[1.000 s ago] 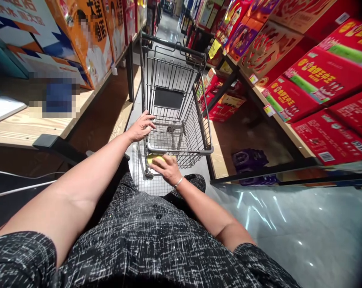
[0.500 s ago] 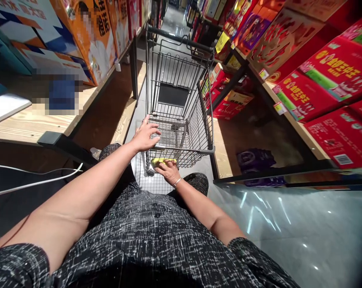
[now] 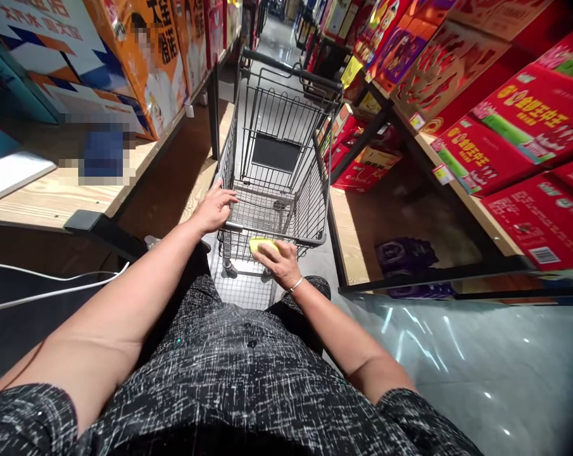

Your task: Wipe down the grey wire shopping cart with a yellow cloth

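A black wire shopping cart (image 3: pixel 286 152) stands in front of me, its near end close to my knees. My left hand (image 3: pixel 213 208) grips its left top rim near the close corner, fingers draped over the edge. In my right hand (image 3: pixel 282 261) is a yellow cloth or sponge (image 3: pixel 261 245), held at the near end of the cart just below the top rail. Part of the yellow piece is hidden under my fingers, so its exact kind is unclear.
Wooden shelves flank the cart. Orange boxes (image 3: pixel 160 69) and a white device (image 3: pixel 15 174) are on the left shelf (image 3: pixel 77 196); red cartons (image 3: pixel 523 120) are stacked on the right. Purple packages (image 3: pixel 404 253) lie low at right. White cables (image 3: pixel 53 292) hang at lower left.
The near end of the cart has swung a little to the left, and my left hand moved with it. My right hand has shifted slightly right and up with the yellow piece.
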A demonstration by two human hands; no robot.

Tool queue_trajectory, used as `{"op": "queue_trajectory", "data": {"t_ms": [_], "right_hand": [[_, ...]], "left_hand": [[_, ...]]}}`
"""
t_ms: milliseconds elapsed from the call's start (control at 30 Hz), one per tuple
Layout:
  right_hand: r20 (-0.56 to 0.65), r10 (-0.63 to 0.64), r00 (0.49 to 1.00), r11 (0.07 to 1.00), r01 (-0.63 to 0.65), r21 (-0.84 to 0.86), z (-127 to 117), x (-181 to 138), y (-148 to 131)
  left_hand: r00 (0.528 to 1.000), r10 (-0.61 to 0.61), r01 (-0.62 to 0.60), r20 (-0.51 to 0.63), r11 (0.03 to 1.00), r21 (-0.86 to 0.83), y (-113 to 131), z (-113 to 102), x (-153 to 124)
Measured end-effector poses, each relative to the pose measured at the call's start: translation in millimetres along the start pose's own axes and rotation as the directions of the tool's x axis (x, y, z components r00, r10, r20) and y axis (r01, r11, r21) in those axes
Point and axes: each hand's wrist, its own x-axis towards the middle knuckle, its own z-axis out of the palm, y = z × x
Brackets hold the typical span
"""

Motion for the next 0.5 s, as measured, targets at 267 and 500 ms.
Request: {"op": "queue_trajectory", "data": {"t_ms": [267,500], "right_hand": [[-0.264,0.06,0.962,0.997,-0.069,-0.024,-11.2,17.0,-8.0],[0.184,0.035,0.982,0.999,-0.035,-0.003,68.4,5.5,-35.8]], "left_hand": [[0.998,-0.028,0.033,-0.049,0.993,0.116,46.8,-7.2,-18.7],[0.987,0.12,-0.138,0.105,0.972,0.19,52.7,0.1,-34.8]]}}
